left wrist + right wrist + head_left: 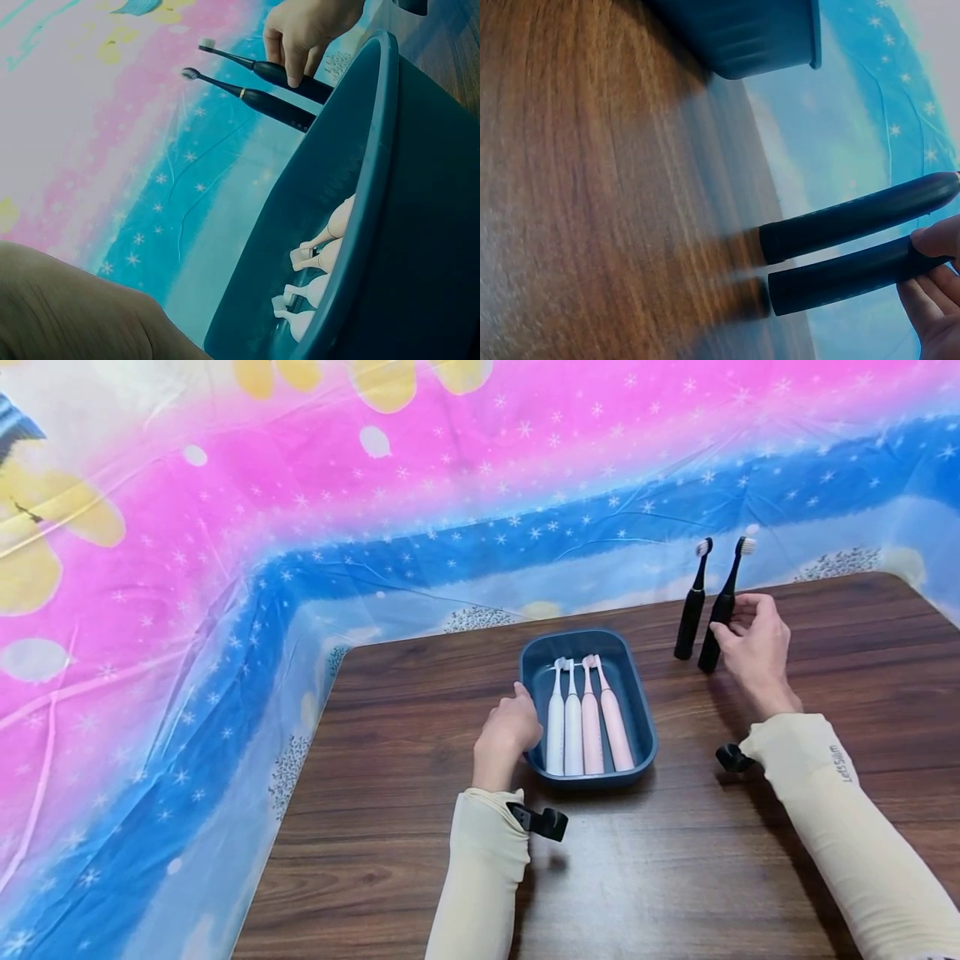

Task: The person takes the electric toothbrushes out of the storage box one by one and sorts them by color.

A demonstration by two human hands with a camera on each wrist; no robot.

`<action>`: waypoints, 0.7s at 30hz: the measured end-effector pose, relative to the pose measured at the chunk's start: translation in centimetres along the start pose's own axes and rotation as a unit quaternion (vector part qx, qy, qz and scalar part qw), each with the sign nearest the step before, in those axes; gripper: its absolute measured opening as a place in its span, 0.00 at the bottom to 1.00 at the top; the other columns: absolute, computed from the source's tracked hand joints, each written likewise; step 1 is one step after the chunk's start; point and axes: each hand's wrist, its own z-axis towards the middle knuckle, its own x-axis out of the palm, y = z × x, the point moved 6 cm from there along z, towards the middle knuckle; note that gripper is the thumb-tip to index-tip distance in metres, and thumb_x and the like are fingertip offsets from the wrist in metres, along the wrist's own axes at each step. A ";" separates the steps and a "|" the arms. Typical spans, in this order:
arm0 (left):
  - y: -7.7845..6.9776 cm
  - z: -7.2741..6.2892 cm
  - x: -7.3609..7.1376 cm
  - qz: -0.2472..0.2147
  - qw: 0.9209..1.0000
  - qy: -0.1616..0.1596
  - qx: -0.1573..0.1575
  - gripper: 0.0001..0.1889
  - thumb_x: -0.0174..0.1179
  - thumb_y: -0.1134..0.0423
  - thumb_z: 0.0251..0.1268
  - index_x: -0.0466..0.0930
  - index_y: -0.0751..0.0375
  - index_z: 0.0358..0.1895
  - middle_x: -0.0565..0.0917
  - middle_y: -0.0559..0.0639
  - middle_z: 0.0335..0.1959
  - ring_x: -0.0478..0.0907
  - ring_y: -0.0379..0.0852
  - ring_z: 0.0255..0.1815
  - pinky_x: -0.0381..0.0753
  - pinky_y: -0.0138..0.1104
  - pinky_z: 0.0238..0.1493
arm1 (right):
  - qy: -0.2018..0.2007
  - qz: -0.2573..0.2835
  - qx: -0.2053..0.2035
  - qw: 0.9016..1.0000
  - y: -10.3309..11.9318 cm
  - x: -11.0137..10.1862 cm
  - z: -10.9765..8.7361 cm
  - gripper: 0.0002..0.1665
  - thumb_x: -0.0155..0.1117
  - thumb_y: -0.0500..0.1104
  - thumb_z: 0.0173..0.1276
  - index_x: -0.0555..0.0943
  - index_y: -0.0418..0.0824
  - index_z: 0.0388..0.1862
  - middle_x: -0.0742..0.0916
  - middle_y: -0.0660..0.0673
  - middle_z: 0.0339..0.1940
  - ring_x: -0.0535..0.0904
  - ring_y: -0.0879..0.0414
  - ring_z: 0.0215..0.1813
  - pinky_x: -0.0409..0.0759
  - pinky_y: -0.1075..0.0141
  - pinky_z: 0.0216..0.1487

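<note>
Black electric toothbrush point(723, 610) stands upright near the far edge of the table, to the right of the box, its bristles at the top. My right hand point(759, 647) pinches its handle, thumb on one side and fingers on the other; I cannot tell whether its base touches the wood. Just to its left, apart from my fingers, stands a second black toothbrush point(691, 618), also upright, with a gold ring below its neck in the left wrist view.

Well to the left sits the dark blue box point(592, 782). In it lie two white toothbrushes point(556, 735) on the left and two pink toothbrushes point(592, 735) on the right, all with their heads towards the far wall. My left hand point(512, 727) is at the box's left side; I cannot tell whether its fingers are curled on the rim.

Cream sleeves point(480, 877) cover my forearms, with a black wrist camera point(551, 824) at the left cuff and another at the right. Everything stands on a dark wood-grain table point(390, 827). Behind it hangs a pink and blue cloth point(465, 552) printed with snowflakes.
</note>
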 end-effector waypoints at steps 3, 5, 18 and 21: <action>0.0 0.0 0.0 0.000 1.000 0.000 0.001 0.36 0.49 0.64 0.73 0.40 0.59 0.77 0.71 0.62 0.66 0.76 0.56 0.55 0.78 0.33 0.22 | -0.006 0.004 -0.009 1.000 -0.1 0.1 0.0 0.26 0.60 0.35 0.67 0.67 0.30 0.61 0.78 0.33 0.58 0.78 0.41 0.59 0.77 0.56 0.61; 0.0 0.0 0.0 0.001 1.000 -0.001 0.002 0.36 0.49 0.63 0.73 0.41 0.59 0.77 0.71 0.62 0.66 0.76 0.56 0.55 0.78 0.33 0.23 | -0.009 0.003 -0.013 1.000 -0.1 0.2 0.1 0.25 0.60 0.35 0.67 0.67 0.29 0.61 0.78 0.32 0.58 0.78 0.41 0.58 0.77 0.56 0.61; -0.1 0.0 0.0 0.006 1.000 -0.001 0.003 0.37 0.49 0.64 0.73 0.39 0.59 0.77 0.69 0.62 0.68 0.76 0.55 0.56 0.78 0.32 0.21 | -0.007 0.004 -0.028 1.000 -0.4 0.2 0.1 0.25 0.59 0.35 0.67 0.66 0.29 0.61 0.77 0.32 0.56 0.78 0.40 0.58 0.77 0.55 0.61; 0.0 0.0 0.1 0.002 1.000 0.001 0.002 0.36 0.49 0.64 0.73 0.39 0.58 0.77 0.68 0.62 0.69 0.76 0.55 0.55 0.78 0.32 0.20 | -0.004 0.000 -0.028 1.000 -0.5 0.2 0.0 0.25 0.59 0.34 0.67 0.66 0.28 0.61 0.77 0.32 0.56 0.78 0.39 0.57 0.77 0.56 0.61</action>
